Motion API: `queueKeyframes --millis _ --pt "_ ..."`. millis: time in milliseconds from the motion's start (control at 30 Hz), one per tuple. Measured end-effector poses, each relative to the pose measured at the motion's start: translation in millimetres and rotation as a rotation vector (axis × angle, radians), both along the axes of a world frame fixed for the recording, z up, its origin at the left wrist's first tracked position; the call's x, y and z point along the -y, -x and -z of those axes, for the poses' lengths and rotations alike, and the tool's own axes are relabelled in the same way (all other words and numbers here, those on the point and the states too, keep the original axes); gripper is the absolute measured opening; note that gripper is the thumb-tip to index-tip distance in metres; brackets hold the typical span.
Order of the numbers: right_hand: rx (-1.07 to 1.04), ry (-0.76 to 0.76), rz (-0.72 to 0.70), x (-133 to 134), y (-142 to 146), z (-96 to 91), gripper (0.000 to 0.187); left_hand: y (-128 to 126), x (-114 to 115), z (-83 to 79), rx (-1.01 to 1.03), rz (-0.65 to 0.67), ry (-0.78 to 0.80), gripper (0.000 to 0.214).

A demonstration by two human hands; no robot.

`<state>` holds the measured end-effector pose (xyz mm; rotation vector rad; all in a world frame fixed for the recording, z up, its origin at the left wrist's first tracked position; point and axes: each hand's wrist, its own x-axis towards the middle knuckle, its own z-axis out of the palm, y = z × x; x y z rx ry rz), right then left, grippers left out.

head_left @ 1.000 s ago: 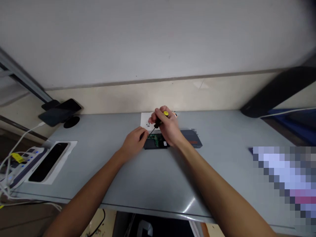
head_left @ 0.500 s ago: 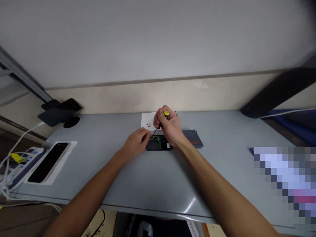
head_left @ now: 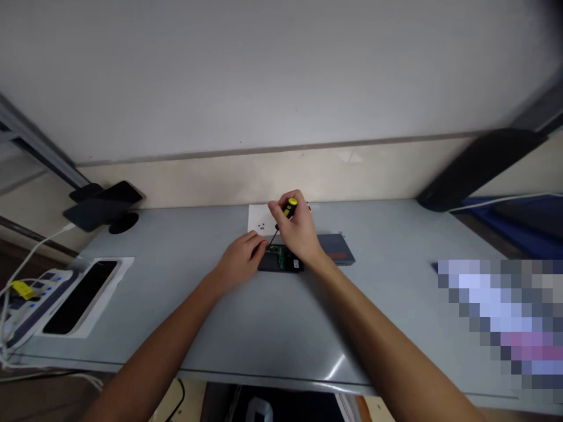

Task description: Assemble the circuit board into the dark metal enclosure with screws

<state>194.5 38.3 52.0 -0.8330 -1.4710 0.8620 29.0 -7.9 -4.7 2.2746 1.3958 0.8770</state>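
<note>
A small dark device (head_left: 281,261) with its green circuit board exposed lies on the grey table (head_left: 272,316). My left hand (head_left: 241,257) rests against its left end, fingers curled on the casing. My right hand (head_left: 298,230) is closed around a black and yellow screwdriver (head_left: 285,212), whose tip points down at the board's left part. A white sheet (head_left: 260,218) with a few small dark screws on it lies just behind the device. A dark cover with an orange mark (head_left: 336,249) lies to the right, partly hidden by my right wrist.
At the left stand a phone on a holder (head_left: 105,202), a black phone on a white tray (head_left: 81,293) and a power strip with white cables (head_left: 26,296). A black slanted object (head_left: 479,167) leans at the back right. A blurred patch covers the right table edge.
The view has shifted slightly. My right hand and the screwdriver stay over the board, the handle turned a little; my left hand keeps its place at the device's left end.
</note>
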Motion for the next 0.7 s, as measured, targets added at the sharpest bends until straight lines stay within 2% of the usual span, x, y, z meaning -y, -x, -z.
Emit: queueKeyframes --millis 100,167,267,333,400,433,500,600,700 --pt "0.153 -0.099 0.074 3.1 -4.0 -5.2 0.022 -1.3 0.5 -1.1 -0.023 -0.005 -0.011 0.028" --pt "0.150 -0.135 0.071 7.5 -15.5 -18.0 0.022 -1.7 1.4 -3.0 -0.040 -0.015 -0.012 0.029" --pt "0.133 -0.235 0.115 14.6 -49.5 -42.4 0.021 1.2 3.2 -8.4 -0.045 0.007 0.029 0.029" --pt "0.418 -0.233 0.062 17.5 -79.3 -51.1 0.025 6.4 4.7 -13.4 -0.023 0.053 0.084 0.026" --pt "0.823 -0.179 -0.130 18.5 -109.1 -47.7 0.033 13.2 6.1 -18.5 0.002 0.106 0.159 0.038" --pt "0.982 -0.132 -0.215 18.3 -122.6 -41.9 0.044 16.7 6.8 -20.6 0.006 0.131 0.197 0.050" --pt "1.210 -0.027 -0.290 17.3 -145.8 -26.1 0.057 22.1 7.6 -23.2 -0.007 0.180 0.247 0.069" --pt "1.317 0.007 -0.296 13.9 -170.5 -6.6 0.056 24.7 7.6 -22.9 -0.022 0.216 0.224 0.075" --pt "1.285 0.053 -0.297 9.7 -182.3 -3.2 0.052 23.1 7.0 -20.9 -0.001 0.209 0.200 0.070"
